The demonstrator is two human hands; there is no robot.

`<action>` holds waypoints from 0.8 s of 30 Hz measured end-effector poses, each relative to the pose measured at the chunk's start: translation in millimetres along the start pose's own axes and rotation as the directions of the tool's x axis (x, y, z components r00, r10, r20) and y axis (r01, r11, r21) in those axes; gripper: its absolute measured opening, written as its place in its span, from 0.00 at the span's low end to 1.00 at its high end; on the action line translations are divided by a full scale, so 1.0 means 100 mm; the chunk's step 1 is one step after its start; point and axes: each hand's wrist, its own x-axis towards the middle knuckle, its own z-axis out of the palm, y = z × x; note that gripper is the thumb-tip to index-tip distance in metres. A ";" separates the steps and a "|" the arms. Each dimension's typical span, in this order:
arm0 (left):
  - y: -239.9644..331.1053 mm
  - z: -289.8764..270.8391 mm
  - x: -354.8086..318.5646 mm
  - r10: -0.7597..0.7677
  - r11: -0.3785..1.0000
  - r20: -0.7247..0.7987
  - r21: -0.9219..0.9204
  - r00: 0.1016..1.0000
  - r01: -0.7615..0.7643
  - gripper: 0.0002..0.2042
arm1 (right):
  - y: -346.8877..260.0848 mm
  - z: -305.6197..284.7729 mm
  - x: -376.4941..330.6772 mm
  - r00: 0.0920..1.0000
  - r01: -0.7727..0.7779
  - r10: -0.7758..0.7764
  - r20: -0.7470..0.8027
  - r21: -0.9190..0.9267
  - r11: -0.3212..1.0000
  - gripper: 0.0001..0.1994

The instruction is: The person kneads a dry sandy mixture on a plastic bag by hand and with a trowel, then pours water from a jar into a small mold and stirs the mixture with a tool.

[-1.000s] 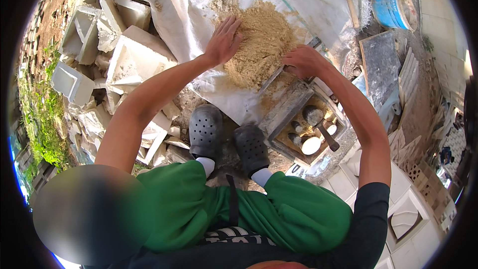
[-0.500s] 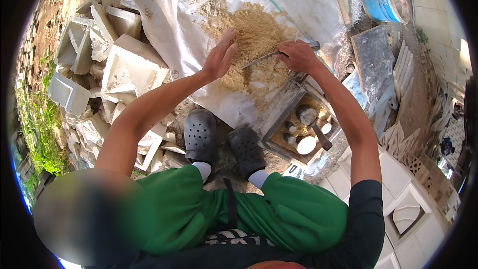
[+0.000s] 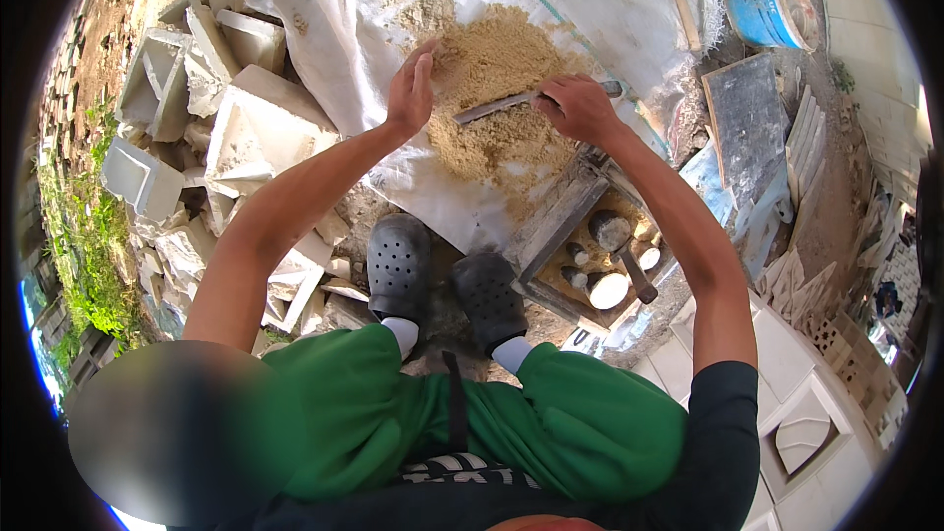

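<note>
A heap of tan sand-like material (image 3: 497, 49) is spread over a white woven sack sheet (image 3: 344, 0). My right hand (image 3: 578, 104) is closed around a long flat grey bar (image 3: 492, 106), which lies low across the heap with its free end toward the left. At the heap's left edge is my left hand (image 3: 411, 90), fingers stretched out and holding nothing. Just below my right hand stands a square frame mould (image 3: 560, 211). Inside it are the same tan material, several pale round pieces and a dark round-headed tool with a handle (image 3: 629, 261).
Broken pale cast blocks (image 3: 265, 133) pile up at left. A blue bucket (image 3: 767, 10) and a dark board (image 3: 742, 123) are at right. A long-handled tool (image 3: 680, 0) lies at the top. Pale tiles (image 3: 787, 364) cover the lower right. My black clogs (image 3: 398, 261) are beside the mould.
My left hand has shifted slightly left and its fingers point more upright. My right hand has moved a little left with the bar, whose broad face now shows more.
</note>
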 end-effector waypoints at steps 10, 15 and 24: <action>-0.04 -0.15 0.19 -0.137 0.967 -0.069 -0.226 0.988 0.119 0.26 | -0.32 0.20 0.15 0.983 -0.158 0.156 -0.092 -0.016 0.987 0.09; -0.04 -0.11 0.24 -0.115 0.968 -0.071 -0.234 0.991 0.095 0.26 | -0.26 0.21 0.10 0.970 -0.198 0.204 -0.134 0.056 0.979 0.10; 0.01 -0.10 0.32 -0.064 0.998 -0.047 -0.007 0.997 0.064 0.26 | -0.21 0.17 0.13 0.937 -0.334 0.343 -0.064 0.118 0.935 0.12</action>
